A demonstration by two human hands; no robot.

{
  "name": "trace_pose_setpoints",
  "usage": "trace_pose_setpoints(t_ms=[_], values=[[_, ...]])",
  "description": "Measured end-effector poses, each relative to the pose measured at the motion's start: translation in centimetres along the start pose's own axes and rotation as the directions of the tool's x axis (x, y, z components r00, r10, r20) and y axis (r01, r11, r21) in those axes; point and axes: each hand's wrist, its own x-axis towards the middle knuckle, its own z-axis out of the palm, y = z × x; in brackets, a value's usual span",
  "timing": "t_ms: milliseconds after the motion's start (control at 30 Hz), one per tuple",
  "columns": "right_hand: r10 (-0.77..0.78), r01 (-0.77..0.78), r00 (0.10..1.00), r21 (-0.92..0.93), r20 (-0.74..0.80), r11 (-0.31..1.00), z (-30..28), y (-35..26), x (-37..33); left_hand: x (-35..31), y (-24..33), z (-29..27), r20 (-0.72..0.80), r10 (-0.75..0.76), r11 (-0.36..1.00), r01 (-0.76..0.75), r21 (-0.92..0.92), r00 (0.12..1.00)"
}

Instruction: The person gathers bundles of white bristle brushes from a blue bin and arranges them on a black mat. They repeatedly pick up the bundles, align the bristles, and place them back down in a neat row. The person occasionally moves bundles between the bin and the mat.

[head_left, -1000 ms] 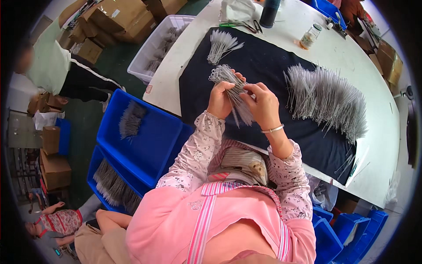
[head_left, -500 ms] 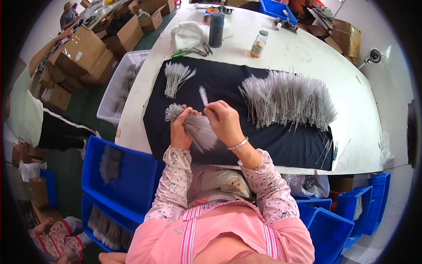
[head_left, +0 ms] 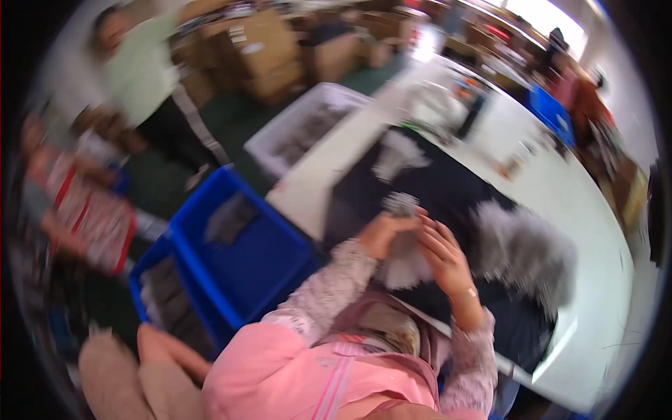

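Note:
My left hand point(head_left: 379, 236) is wrapped round a bundle of thin wire brushes point(head_left: 406, 269), with the looped wire ends out above the fist and the pale bristles fanning out below. Against the bundle's right side lies my right hand point(head_left: 446, 257), its fingers bent over the brushes; blur hides the fingertips. Farther off on the black cloth point(head_left: 448, 180) rests a small bunch of brushes point(head_left: 399, 155). A large heap of the same brushes point(head_left: 525, 252) covers the cloth's right part.
Blue bins point(head_left: 255, 262) stand left of the table point(head_left: 308, 203), with brushes in them. A white crate point(head_left: 262, 150) is behind them. A dark cylinder point(head_left: 473, 115) and a glass jar point(head_left: 514, 164) stand at the back. People point(head_left: 140, 77) are at the left.
The view has swung left, so the table appears shifted right and tilted. My right hand has come onto the bundle; the single brush it pinched no longer shows apart.

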Motion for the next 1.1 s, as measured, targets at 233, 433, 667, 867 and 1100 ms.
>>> trace_pose_setpoints(t_ms=[233, 433, 667, 867, 1100], values=[[0.136, -0.146, 0.955, -0.019, -0.265, 0.989, -1.5, -1.0, 1.4, 2.0, -2.0, 0.2, 0.281, 0.486, 0.642, -0.557, 0.527, 0.827], [0.018, -0.013, 0.999, -0.089, 0.048, 0.996, -0.1, -2.4, 5.1, 4.2, -7.9, -1.3, 0.595, 0.611, 0.114, -0.802, 0.586, 0.521], [-0.068, 0.074, 0.989, -0.040, 0.131, 0.997, 0.9, -0.6, 4.1, 4.1, -7.7, -2.3, 0.521, 0.492, 0.442, -0.715, 0.542, 0.698], [-0.118, 0.144, 0.987, -0.264, 0.111, 0.954, 2.2, 1.8, 2.9, 4.2, -5.9, -1.9, 0.435, 0.225, 0.714, -0.451, 0.536, 0.872], [-0.195, 0.180, 0.981, -0.376, -0.002, 0.909, 3.4, 1.9, 3.5, 7.1, -7.8, -4.2, 0.543, 0.333, 0.585, -0.621, 0.522, 0.770]])
